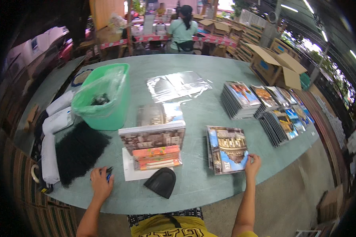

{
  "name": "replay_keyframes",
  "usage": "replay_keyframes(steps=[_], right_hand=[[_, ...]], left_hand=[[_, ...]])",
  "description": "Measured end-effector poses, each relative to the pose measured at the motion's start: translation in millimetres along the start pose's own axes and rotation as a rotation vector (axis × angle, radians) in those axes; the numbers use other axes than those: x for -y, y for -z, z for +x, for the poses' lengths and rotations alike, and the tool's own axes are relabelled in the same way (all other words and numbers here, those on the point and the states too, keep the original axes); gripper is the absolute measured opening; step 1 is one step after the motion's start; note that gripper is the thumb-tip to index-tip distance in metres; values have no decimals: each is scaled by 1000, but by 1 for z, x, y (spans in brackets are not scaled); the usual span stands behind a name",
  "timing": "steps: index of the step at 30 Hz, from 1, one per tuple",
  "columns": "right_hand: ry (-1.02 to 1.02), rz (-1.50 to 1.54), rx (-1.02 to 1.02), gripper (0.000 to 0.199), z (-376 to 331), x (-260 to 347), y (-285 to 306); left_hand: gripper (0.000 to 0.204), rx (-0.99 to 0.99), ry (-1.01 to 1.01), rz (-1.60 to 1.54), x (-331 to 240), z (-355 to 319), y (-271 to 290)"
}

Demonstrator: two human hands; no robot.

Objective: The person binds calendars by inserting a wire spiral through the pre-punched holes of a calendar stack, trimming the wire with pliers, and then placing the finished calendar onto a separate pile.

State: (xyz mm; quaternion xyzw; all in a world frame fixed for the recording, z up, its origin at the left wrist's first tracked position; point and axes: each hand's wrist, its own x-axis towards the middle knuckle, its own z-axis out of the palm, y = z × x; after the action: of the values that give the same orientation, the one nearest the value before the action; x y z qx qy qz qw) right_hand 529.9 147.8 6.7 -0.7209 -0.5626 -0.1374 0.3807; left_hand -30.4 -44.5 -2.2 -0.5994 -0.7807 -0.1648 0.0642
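At the near right of the counter, as the head view shows it, lies a short pile of spiral-bound notebooks, covers up with a building pictured on top, the wire binding along the left side. The right hand is at its right edge, toward the near corner, fingers and thumb seemingly pinching the top cover; how many leaves they have caught I cannot tell. Near the left end, the left hand has its fingers curled around a small blue-and-dark item, too small to identify, just beside a black patch. Between the hands stand an upright notebook block, an orange packet before it, and a dark rounded pad nearer still. A green bin is at far left, clear plastic sheets lie at the far middle, and more notebook stacks sit at far right. Each notebook should be fairly light and bendy, its glossy cover slippery, the pile heavier and apt to fan; best gripped across its full thickness, with the coils kept uncrushed.
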Motion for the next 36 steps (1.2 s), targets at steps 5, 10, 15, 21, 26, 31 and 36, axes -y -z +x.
replay_keyframes(steps=[5, 10, 15, 21, 26, 31, 36], right_hand=[[64, 834, 194, 24, 12, 137, 4], [-50, 1105, 423, 21, -19, 298, -44], [-6, 1182, 450, 19, -17, 280, -49], [-219, 1261, 501, 32, -28, 278, -64], [-116, 1261, 467, 33, -25, 276, -65], [-73, 1286, 475, 33, -28, 279, -51], [-98, 1354, 615, 29, -17, 266, -52]], left_hand=[[79, 36, -19, -603, -39, 70, 11], [68, 73, -4, -940, -100, 96, 9], [44, 132, 219, -757, 0, 71, 77], [39, -197, 869, 103, 147, 4, 63], [46, 4, 952, -8, 161, 10, 53], [44, -6, 953, 41, 160, 13, 63], [36, -22, 933, 80, 162, 20, 63]])
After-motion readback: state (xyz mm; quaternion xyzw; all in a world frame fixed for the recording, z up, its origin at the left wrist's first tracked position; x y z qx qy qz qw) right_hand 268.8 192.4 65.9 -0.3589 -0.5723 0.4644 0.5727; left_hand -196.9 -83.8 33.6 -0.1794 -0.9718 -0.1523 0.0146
